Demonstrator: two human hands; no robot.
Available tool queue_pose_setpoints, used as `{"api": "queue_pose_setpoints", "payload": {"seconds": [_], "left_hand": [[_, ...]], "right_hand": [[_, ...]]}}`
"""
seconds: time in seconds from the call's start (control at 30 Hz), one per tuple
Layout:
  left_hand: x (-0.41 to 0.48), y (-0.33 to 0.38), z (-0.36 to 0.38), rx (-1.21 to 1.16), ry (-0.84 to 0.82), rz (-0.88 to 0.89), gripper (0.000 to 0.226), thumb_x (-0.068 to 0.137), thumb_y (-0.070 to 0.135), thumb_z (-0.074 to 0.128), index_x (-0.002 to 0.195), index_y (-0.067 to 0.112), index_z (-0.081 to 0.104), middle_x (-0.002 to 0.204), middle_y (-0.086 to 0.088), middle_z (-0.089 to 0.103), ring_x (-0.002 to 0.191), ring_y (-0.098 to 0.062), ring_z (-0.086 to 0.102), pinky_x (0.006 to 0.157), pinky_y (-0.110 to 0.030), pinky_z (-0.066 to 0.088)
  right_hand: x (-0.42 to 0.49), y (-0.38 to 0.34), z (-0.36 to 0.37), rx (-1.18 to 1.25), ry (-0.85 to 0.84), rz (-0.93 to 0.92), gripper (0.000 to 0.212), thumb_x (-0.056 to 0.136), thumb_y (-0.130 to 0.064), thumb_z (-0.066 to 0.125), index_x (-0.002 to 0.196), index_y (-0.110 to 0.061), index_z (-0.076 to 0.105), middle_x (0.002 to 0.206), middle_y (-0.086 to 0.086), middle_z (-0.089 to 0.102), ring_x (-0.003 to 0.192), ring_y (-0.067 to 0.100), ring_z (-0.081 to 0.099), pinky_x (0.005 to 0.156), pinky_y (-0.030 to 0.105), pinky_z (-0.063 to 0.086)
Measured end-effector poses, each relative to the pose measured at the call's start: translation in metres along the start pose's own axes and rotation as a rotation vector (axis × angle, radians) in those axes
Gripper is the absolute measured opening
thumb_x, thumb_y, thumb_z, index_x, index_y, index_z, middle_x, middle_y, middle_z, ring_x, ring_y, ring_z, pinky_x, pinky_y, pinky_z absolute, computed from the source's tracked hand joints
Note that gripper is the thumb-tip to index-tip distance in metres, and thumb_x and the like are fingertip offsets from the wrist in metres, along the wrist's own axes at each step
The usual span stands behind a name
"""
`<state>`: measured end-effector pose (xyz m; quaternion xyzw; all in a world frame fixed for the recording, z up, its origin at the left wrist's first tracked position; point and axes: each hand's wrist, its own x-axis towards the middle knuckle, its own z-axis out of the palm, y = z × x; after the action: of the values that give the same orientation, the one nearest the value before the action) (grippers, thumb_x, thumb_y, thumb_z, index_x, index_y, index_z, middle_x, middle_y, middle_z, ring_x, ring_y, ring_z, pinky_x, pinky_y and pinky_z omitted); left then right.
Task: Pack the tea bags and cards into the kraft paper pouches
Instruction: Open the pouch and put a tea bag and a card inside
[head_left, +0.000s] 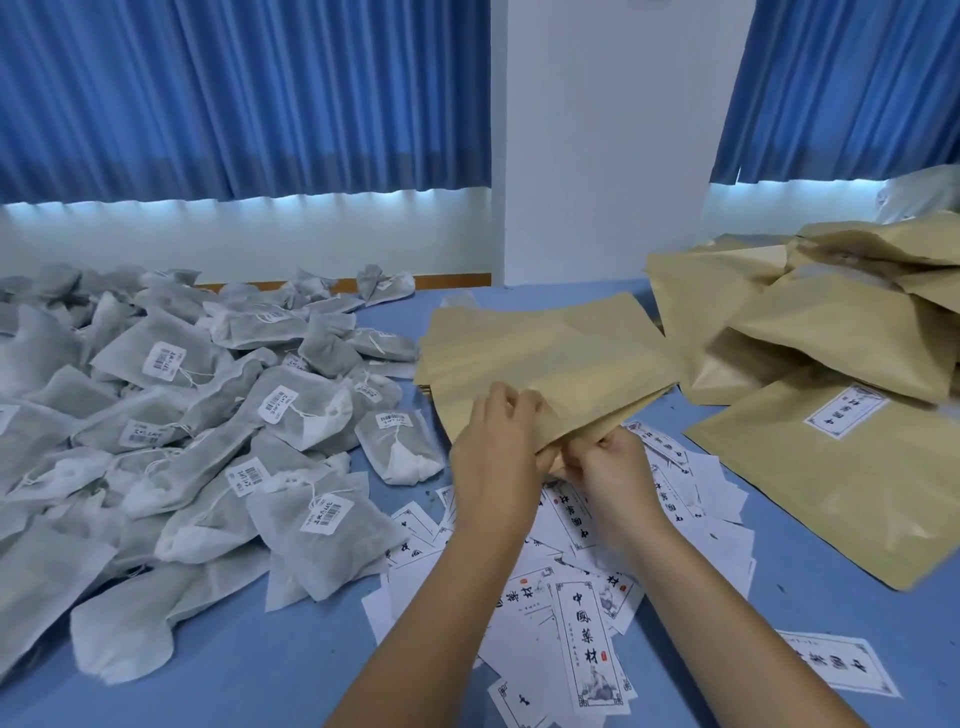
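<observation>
Your left hand (493, 447) and right hand (610, 475) meet at the near edge of the kraft pouch stack (550, 353), both pinching it, probably to peel one free, though the fingertips blur. Tea bags (182, 415) heap at nine o'clock and cards (587, 623) at six, within reach.
</observation>
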<state>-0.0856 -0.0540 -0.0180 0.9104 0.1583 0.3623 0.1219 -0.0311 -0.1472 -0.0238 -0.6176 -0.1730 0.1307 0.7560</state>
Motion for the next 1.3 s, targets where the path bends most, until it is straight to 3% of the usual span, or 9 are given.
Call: {"api": "queue_pose_setpoints", "payload": {"seconds": [0.1, 0.2, 0.33, 0.47, 0.6, 0.77, 1.03, 1.2, 1.3], "left_hand": [[0.001, 0.004, -0.005, -0.053, -0.115, 0.143, 0.043, 0.079, 0.006, 0.061, 0.118, 0.024, 0.059, 0.108, -0.001, 0.05, 0.077, -0.026, 0.059, 0.054, -0.033, 0.042], [0.002, 0.009, -0.012, -0.191, 0.091, 0.26, 0.047, 0.065, -0.014, 0.059, 0.104, 0.01, 0.071, 0.101, -0.01, 0.064, 0.063, -0.028, 0.063, 0.046, -0.031, 0.047], [0.009, -0.006, -0.025, -0.273, 0.45, 0.38, 0.045, 0.059, -0.022, 0.051, 0.088, 0.002, 0.075, 0.096, -0.011, 0.071, 0.079, -0.025, 0.069, 0.064, -0.03, 0.054], [0.015, -0.025, -0.035, -0.327, 0.382, 0.434, 0.039, 0.07, -0.018, 0.052, 0.094, 0.004, 0.074, 0.103, -0.007, 0.068, 0.086, -0.019, 0.067, 0.069, -0.024, 0.052], [0.021, -0.058, -0.033, -0.653, -0.035, -0.019, 0.043, 0.09, 0.049, 0.041, 0.131, 0.038, 0.049, 0.123, 0.013, 0.058, 0.107, -0.012, 0.057, 0.092, -0.024, 0.044], [0.013, -0.099, -0.009, 0.297, -0.458, -0.505, 0.054, 0.089, 0.059, 0.046, 0.139, 0.039, 0.038, 0.148, -0.013, 0.025, 0.132, -0.037, 0.023, 0.109, -0.049, 0.021], [0.037, -0.105, -0.042, 0.217, 0.382, -0.479, 0.067, 0.071, 0.015, 0.068, 0.134, 0.025, 0.046, 0.133, -0.018, 0.041, 0.117, -0.037, 0.039, 0.089, -0.047, 0.04], [0.037, -0.147, -0.035, 0.295, -0.224, -0.809, 0.068, 0.078, 0.052, 0.068, 0.137, 0.039, 0.038, 0.152, -0.017, 0.006, 0.135, -0.05, 0.011, 0.108, -0.059, 0.018], [0.038, -0.146, -0.031, 0.413, -0.173, -0.718, 0.049, 0.081, 0.035, 0.069, 0.126, 0.033, 0.049, 0.14, -0.019, 0.021, 0.12, -0.046, 0.033, 0.101, -0.054, 0.031]], "right_hand": [[0.003, -0.006, -0.008, 0.183, 0.002, 0.095, 0.021, 0.084, 0.004, 0.051, 0.102, 0.005, 0.062, 0.089, 0.027, 0.067, 0.078, 0.034, 0.066, 0.064, 0.039, 0.055], [0.01, -0.011, -0.017, 0.044, 0.074, 0.069, 0.023, 0.084, 0.01, 0.041, 0.08, -0.003, 0.059, 0.062, 0.014, 0.055, 0.049, 0.023, 0.053, 0.047, 0.027, 0.043], [0.014, -0.012, -0.023, -0.211, 0.122, 0.001, 0.035, 0.088, 0.012, 0.036, 0.064, -0.014, 0.038, 0.041, -0.005, 0.036, 0.034, 0.009, 0.032, 0.034, 0.016, 0.027], [0.015, -0.015, -0.017, 0.066, 0.115, 0.084, 0.033, 0.09, 0.011, 0.029, 0.067, -0.012, 0.037, 0.041, -0.004, 0.03, 0.032, 0.009, 0.025, 0.036, 0.012, 0.022], [0.024, -0.024, -0.032, 0.15, 0.19, 0.032, 0.036, 0.085, 0.018, 0.024, 0.068, -0.01, 0.04, 0.049, 0.002, 0.035, 0.036, 0.009, 0.03, 0.039, 0.018, 0.025], [0.025, -0.019, -0.038, 0.182, 0.232, 0.05, 0.025, 0.093, 0.012, 0.029, 0.086, -0.003, 0.049, 0.069, 0.01, 0.046, 0.045, 0.015, 0.043, 0.036, 0.017, 0.034], [0.028, -0.017, -0.038, 0.302, 0.284, 0.116, 0.029, 0.098, 0.004, 0.039, 0.123, 0.003, 0.052, 0.106, 0.016, 0.055, 0.067, 0.022, 0.051, 0.045, 0.017, 0.048], [0.03, -0.02, -0.033, 0.316, 0.29, 0.118, 0.021, 0.098, 0.004, 0.041, 0.113, -0.004, 0.053, 0.095, 0.009, 0.06, 0.066, 0.022, 0.055, 0.047, 0.02, 0.052], [0.029, -0.017, -0.033, 0.28, 0.276, 0.143, 0.017, 0.097, 0.003, 0.042, 0.1, -0.005, 0.056, 0.084, 0.008, 0.06, 0.059, 0.019, 0.057, 0.048, 0.02, 0.052]]}}
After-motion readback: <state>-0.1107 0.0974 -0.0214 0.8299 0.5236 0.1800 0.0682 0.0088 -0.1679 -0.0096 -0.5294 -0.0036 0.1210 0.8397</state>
